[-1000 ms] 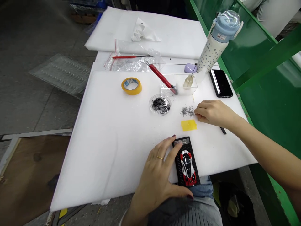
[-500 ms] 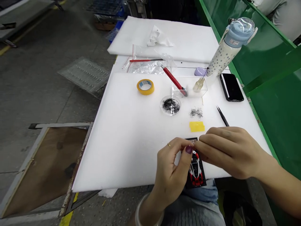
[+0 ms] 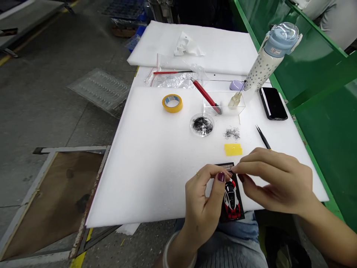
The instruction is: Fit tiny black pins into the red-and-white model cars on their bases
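1. Head view, the only one. Left hand [image 3: 202, 208] curled over the left side of a black base [image 3: 240, 199] bearing a red, white and black model car [image 3: 232, 201]. Thumb and forefinger tips drawn near each other; cannot tell whether they meet or pinch anything.
2. Right hand [image 3: 279, 182] above the base's right side, forefinger tip close by the left fingertips. Its thumb stands parted from the forefinger. Half a second ago these fingers are bunched together there; now they spread.
3. Base and car lie at the near edge of the white foam sheet [image 3: 145, 156], close to the lap. Left fingers cover part of the car's far end.
4. Against one second ago: left hand then splayed around the base, now raised over it with fingers bent. Right hand then at the loose black bristles [image 3: 232, 133], now back at the car.
5. Tweezers [image 3: 263, 136] mostly hidden beneath the right forearm a second ago; points now in plain sight beyond the right hand.
6. Yellow tape piece [image 3: 233, 149] lies between bristles and base, same spot as before. Round clear dish [image 3: 192, 131] of black bristles, left of the loose ones, likewise unmoved. Tape roll [image 3: 177, 108] farther left and beyond, unchanged.
7. Whole scene sits farther right in view than a second ago; little shift since the half-second mark.
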